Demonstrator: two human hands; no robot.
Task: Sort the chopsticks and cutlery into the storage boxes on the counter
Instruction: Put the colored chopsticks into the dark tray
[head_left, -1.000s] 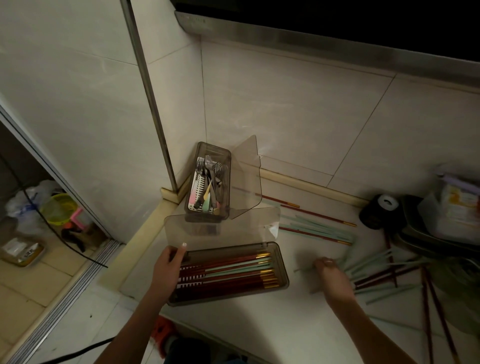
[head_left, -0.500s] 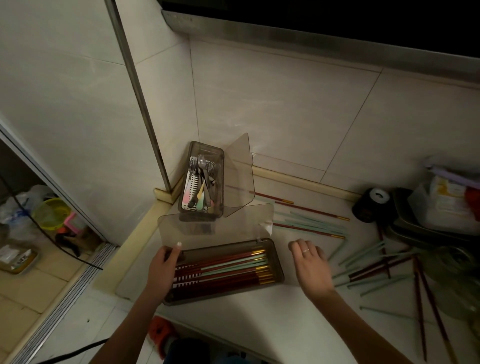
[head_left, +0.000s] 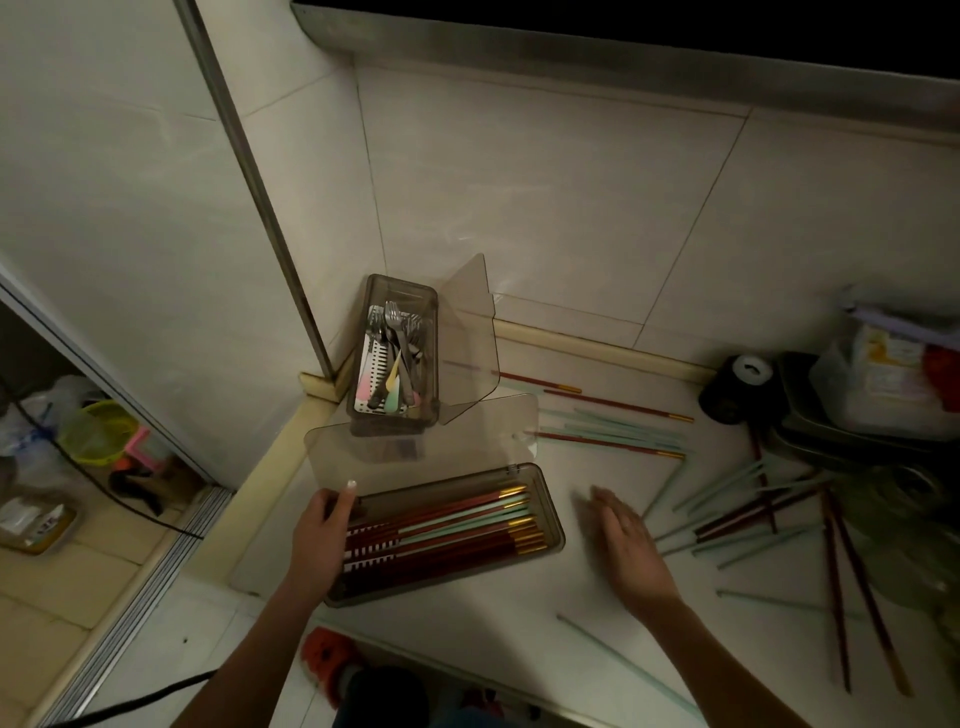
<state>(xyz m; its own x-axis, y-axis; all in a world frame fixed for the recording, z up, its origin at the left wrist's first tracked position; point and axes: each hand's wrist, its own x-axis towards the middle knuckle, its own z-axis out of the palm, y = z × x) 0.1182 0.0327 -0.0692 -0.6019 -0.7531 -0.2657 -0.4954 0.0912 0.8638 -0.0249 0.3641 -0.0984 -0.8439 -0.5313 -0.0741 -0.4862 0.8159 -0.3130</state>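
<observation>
While left hand (head_left: 317, 535) grips chopstick box (head_left: 550, 519) end — fingers partly hidden, right hand (head_left: 626, 540) blurred, fingers released.

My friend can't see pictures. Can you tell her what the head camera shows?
A left hand holds the end of an open chopstick box half full of chopsticks, while the empty right hand hovers beside it. More loose chopsticks lie on the counter, and behind stands a cutlery box.

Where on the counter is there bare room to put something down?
Bare counter lies in front of the chopstick box, left of the pale green chopstick near the edge. Right hand hovers beside that box. Further right, loose chopsticks crowd the surface, and more lie behind the box.
</observation>
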